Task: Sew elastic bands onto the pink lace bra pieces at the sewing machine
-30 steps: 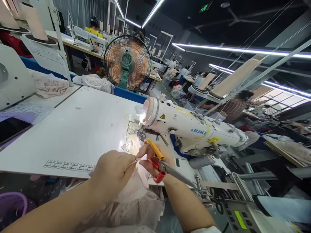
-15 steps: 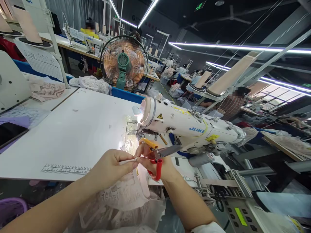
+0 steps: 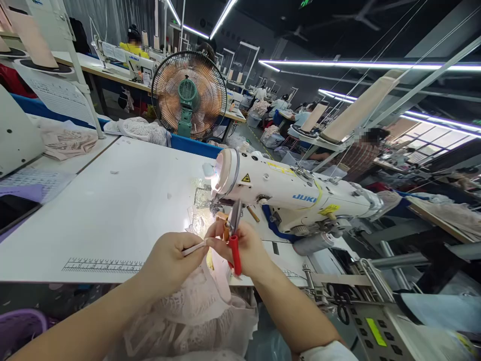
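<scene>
Pinching a pale strip [image 3: 194, 247] with left hand [image 3: 169, 258] and right hand [image 3: 250, 248] — also holding scissors [image 3: 235, 248] in the right — near the front edge of the white surface [image 3: 112, 210]. Open to the left, hemmed in ahead-right by a sewing machine [image 3: 278, 181].

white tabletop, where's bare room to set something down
Widest bare patch: white tabletop between the printed ruler and the two small scraps, left of the left hand. Crowded: near the sewing machine, with the right hand, scissors and pale strip.
</scene>
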The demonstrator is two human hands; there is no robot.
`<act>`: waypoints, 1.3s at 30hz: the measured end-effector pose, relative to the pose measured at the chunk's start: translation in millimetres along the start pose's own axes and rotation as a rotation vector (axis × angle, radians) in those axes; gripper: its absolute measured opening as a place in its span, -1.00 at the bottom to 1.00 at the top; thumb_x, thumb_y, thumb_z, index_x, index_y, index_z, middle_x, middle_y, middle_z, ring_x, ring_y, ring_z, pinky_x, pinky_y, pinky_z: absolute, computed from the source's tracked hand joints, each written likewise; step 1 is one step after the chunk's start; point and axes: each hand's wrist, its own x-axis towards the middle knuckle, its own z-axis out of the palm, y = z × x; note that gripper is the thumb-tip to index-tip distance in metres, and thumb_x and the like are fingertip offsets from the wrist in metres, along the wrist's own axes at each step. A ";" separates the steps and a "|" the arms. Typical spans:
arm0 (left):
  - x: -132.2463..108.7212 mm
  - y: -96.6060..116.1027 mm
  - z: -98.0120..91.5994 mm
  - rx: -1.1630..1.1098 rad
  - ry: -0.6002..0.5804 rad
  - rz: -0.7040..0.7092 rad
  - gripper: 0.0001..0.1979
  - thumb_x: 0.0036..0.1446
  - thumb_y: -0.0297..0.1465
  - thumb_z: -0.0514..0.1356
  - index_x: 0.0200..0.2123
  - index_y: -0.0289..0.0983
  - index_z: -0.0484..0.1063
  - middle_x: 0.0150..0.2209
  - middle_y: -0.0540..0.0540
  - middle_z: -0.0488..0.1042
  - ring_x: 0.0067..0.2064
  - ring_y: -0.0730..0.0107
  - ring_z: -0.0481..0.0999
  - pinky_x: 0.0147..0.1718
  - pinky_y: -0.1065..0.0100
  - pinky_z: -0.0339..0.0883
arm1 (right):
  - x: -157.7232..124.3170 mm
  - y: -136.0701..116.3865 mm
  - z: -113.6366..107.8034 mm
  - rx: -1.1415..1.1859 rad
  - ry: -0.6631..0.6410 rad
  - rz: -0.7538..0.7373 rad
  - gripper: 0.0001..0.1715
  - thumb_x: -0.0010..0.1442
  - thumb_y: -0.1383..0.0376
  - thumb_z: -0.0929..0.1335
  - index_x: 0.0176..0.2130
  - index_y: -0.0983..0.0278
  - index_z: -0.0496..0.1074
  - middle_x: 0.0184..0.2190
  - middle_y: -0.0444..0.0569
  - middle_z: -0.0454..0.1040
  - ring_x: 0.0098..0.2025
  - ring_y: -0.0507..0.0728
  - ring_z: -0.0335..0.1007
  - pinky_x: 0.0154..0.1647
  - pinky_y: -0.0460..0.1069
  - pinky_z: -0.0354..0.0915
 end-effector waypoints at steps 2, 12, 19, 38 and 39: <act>3.6 -0.7 -3.3 -0.097 -0.052 -0.086 -0.60 0.04 -0.10 0.11 -0.65 -0.25 0.21 -0.69 0.12 -0.01 -0.61 0.54 0.00 -0.61 0.42 -0.09 | 0.9 0.0 -7.5 -0.056 -0.081 0.043 -0.55 0.00 0.03 0.48 -0.39 0.22 0.22 -0.45 -0.15 0.35 -0.41 0.04 0.25 -0.36 -0.03 0.24; 11.5 -10.0 -13.6 -0.331 -0.063 -0.238 -0.66 -0.15 -0.13 0.27 -0.61 -0.27 0.29 -0.63 0.10 0.16 -0.56 0.48 0.22 -0.55 0.39 0.24 | -18.5 16.8 -40.2 -0.445 -0.592 0.242 -0.31 0.02 -0.32 0.27 -0.37 0.24 0.20 -0.48 -0.17 0.23 -0.45 0.03 0.11 -0.47 -0.07 0.12; 15.3 -3.1 -13.8 -0.357 -0.077 -0.282 -0.71 -0.22 -0.18 0.29 -0.61 -0.30 0.36 -0.67 0.10 0.22 -0.60 0.51 0.23 -0.61 0.44 0.15 | -20.5 12.6 -36.3 -0.691 -0.578 0.299 -0.37 0.02 -0.21 0.36 -0.46 0.22 0.06 -0.54 -0.22 0.17 -0.50 -0.01 0.02 -0.51 -0.10 -0.04; 13.1 -7.3 -15.1 -0.304 -0.096 -0.276 -0.67 -0.15 -0.17 0.26 -0.64 -0.27 0.26 -0.69 0.12 0.14 -0.63 0.56 0.11 -0.62 0.45 0.00 | -27.4 13.2 -33.7 -0.632 -0.492 0.315 -0.20 -0.07 -0.45 0.20 -0.49 0.22 0.05 -0.58 -0.21 0.14 -0.52 0.00 -0.03 -0.52 -0.08 -0.08; 13.3 -7.0 -15.1 -0.302 -0.097 -0.278 -0.67 -0.16 -0.18 0.27 -0.64 -0.27 0.26 -0.69 0.12 0.14 -0.63 0.56 0.12 -0.62 0.45 0.01 | -26.8 11.2 -33.3 -0.644 -0.498 0.326 -0.21 -0.07 -0.43 0.22 -0.49 0.22 0.05 -0.58 -0.22 0.14 -0.53 0.00 -0.02 -0.52 -0.08 -0.09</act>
